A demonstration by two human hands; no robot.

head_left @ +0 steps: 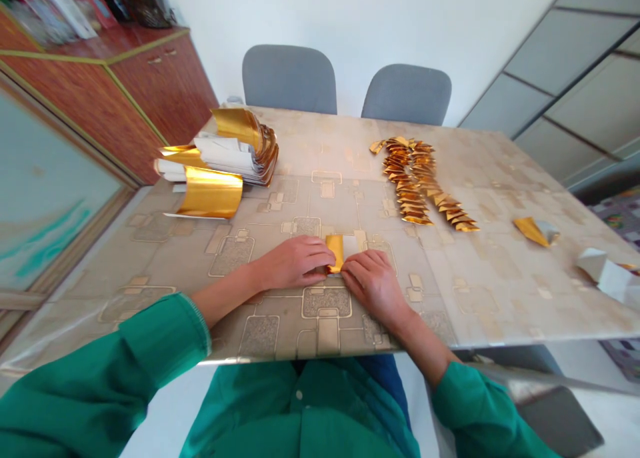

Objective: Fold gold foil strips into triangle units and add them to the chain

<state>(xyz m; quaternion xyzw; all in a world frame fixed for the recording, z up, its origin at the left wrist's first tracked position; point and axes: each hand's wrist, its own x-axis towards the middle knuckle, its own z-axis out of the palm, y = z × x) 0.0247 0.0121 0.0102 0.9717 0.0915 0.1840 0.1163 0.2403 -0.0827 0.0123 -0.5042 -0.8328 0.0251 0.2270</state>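
Note:
A small piece of gold foil paper [335, 248] lies partly folded on the table near its front edge, with a pale section on its right side. My left hand [300, 261] has its fingertips closed on the paper's left edge. From the right, my right hand [374, 285] pinches the lower right part of the same piece. Both hands rest on the patterned tablecloth, and the fingertips hide the paper's lower corners.
Stacked gold and white paper sheets [225, 153] stand at the back left, with a curled gold sheet [211, 193] in front. Folded gold pieces [407, 185] form two rows at the right. A loose gold scrap [531, 231] and white paper [607, 275] lie farther right.

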